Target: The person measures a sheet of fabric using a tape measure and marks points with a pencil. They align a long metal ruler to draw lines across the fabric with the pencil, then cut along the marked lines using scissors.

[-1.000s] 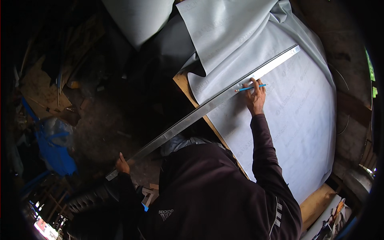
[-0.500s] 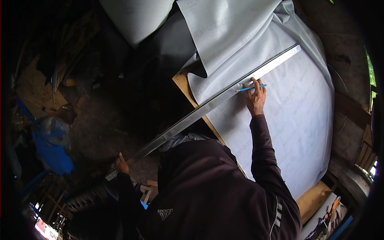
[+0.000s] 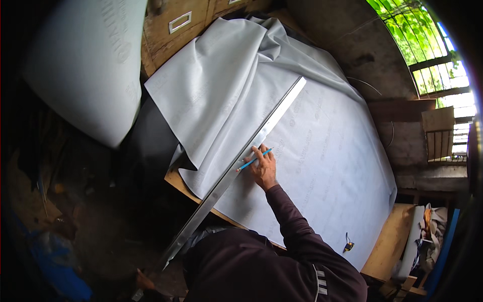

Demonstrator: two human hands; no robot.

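Across a large grey sheet of material (image 3: pixel 322 176), printed faintly all over, lies a long shiny metal straightedge (image 3: pixel 283 111). It runs diagonally and sticks out past the sheet's near-left edge. My right hand (image 3: pixel 265 170) has a blue pencil (image 3: pixel 245 166) between its fingers, and its fingertips press on the straightedge. At the lower left, in shadow, my left hand (image 3: pixel 145 280) is closed at the straightedge's near end; darkness hides most of its fingers. Part of the sheet is folded back (image 3: pixel 206 80) in loose creases at the far left.
A small black and yellow tape measure (image 3: pixel 348 245) rests on the sheet at the right. Wooden board (image 3: pixel 387 246) shows under the sheet. Another grey sheet (image 3: pixel 90 65) hangs at upper left. A barred window (image 3: pixel 427 55), wall and cabinet (image 3: pixel 171 40) stand behind; blue plastic (image 3: pixel 58 264) lies lower left.
The view has swung to the right, bringing the window and tape measure into sight. My right hand still holds the pencil at the straightedge, which keeps its place on the sheet.
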